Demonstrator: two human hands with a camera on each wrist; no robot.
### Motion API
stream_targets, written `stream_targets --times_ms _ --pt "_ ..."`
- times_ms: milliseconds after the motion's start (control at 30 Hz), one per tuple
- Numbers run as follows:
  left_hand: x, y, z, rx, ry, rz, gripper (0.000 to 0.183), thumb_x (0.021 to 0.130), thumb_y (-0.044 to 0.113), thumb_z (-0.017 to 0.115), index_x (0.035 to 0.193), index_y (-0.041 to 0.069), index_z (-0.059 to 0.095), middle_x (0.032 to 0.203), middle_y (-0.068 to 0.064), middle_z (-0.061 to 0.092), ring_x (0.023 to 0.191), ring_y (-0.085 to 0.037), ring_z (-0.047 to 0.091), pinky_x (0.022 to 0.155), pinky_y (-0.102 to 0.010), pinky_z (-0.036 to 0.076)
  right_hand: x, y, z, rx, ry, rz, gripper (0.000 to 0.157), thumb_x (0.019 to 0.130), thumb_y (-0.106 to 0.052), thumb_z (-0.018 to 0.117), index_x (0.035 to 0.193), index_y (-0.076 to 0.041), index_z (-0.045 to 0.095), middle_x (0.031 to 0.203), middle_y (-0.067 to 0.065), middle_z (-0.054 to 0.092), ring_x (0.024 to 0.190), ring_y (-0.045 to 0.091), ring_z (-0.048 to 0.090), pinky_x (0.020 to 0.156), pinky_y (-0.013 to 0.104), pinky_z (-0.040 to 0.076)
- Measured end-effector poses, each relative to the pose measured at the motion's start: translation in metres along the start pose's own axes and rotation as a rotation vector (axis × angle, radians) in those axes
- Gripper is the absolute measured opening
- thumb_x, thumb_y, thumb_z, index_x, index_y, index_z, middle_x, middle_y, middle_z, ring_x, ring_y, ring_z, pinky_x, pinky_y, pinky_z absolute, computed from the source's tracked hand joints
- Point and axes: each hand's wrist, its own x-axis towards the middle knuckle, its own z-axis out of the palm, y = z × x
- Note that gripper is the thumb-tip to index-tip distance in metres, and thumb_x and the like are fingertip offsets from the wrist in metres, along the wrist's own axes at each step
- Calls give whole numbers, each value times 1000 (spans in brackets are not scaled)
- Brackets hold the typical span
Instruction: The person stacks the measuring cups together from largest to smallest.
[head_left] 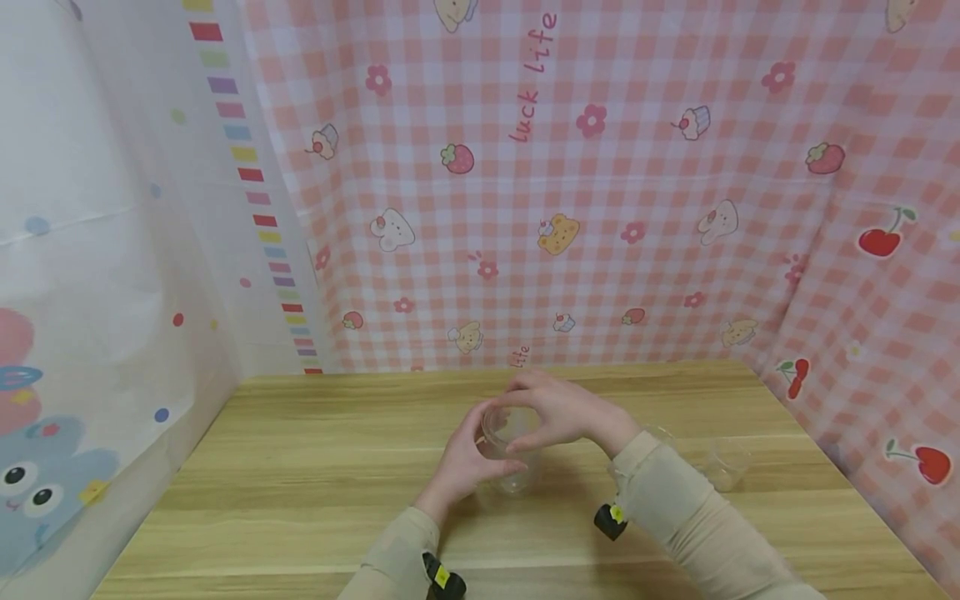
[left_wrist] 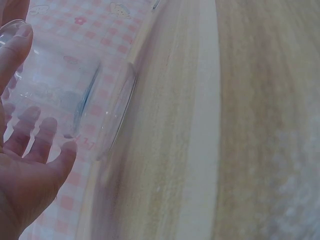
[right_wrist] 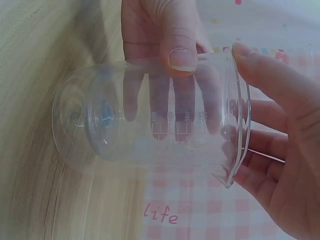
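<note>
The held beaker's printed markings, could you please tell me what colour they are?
The markings are whitish on the clear beaker, showing best in the right wrist view.

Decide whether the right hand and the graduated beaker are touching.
Touching. The right wrist view shows the right hand at the rim of the graduated beaker, its thumb tip resting on the glass edge with no gap between.

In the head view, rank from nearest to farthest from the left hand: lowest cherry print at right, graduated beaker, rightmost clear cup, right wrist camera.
1. Graduated beaker: gripped by the left hand.
2. Right wrist camera: to the right.
3. Rightmost clear cup: farther right, on the table.
4. Lowest cherry print: far right.
</note>
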Motion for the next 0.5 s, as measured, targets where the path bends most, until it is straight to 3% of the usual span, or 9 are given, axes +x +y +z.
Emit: stream_targets --times_ms 500 --pt "0 -2 0 -4 -4 -1 89 72 18 90 146 20 42 145 -2 47 130 -27 48 105 -48 42 1 -5 -3 -17 -34 23 59 83 -43 79 132 -14 64 122 8 60 110 23 57 91 41 52"
